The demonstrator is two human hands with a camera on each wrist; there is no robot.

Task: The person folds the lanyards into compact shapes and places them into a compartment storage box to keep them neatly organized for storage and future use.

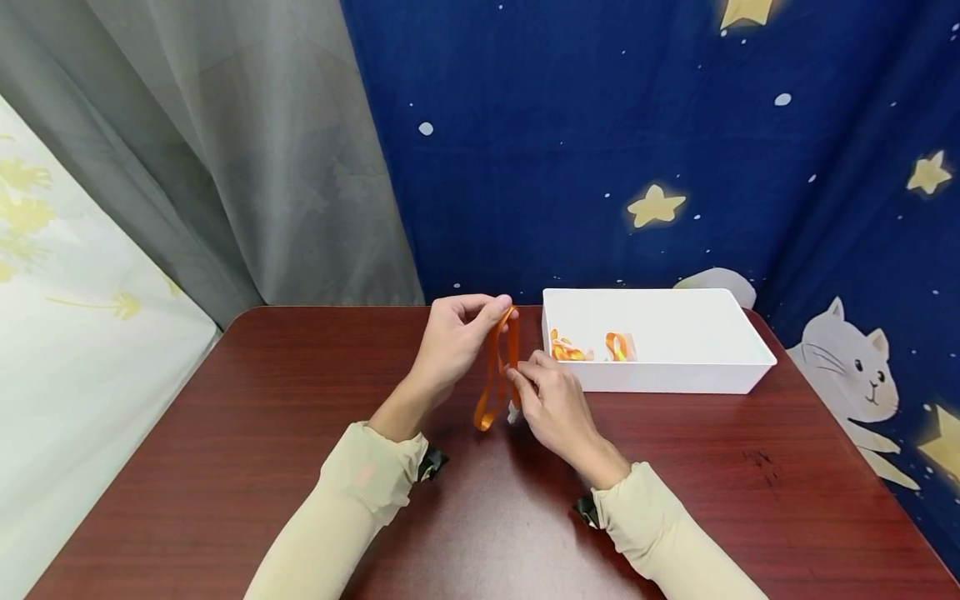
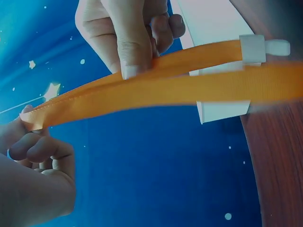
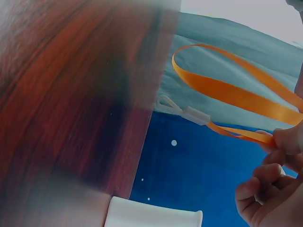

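Both hands pinch a looped orange fabric strap (image 1: 495, 375), hanging upright: left hand (image 1: 453, 342) topmost, right hand (image 1: 551, 400) lower.

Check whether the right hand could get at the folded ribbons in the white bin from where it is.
Probably yes: the right hand is just beside the white bin, whose top is open, but it pinches the orange strap.

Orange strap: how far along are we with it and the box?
Done: two bundled orange pieces already lie in the white box. In hand: the left hand pinches the top fold of the orange strap above the table, and the right hand pinches it lower down, beside its white clip. Left: the strap hangs as a loose loop, outside the box.
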